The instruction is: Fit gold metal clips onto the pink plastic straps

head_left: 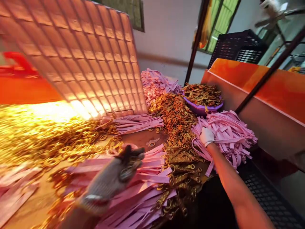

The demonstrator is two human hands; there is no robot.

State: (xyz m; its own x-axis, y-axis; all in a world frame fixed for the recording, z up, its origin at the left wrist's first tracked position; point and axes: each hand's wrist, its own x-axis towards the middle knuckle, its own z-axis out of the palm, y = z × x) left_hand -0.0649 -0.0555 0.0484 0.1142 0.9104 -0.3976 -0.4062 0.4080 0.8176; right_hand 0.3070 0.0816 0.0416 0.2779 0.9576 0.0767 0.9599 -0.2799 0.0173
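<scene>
Though it's blurred, L hand [114,178]: grey knit glove, grip can't tell, over flat pink straps [147,190], below-left of purple bowl [202,109].
R hand [206,136]: white glove, clenched on strap heap [228,133] below bowl.
Clasps [177,127]: brass, glinting, left of bowl.

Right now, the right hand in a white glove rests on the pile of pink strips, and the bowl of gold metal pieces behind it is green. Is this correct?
Not quite: in the head view the bowl is purple, not green. The rest holds: the white-gloved right hand rests on the pile of pink strips, with the bowl of gold metal pieces behind it.
</scene>
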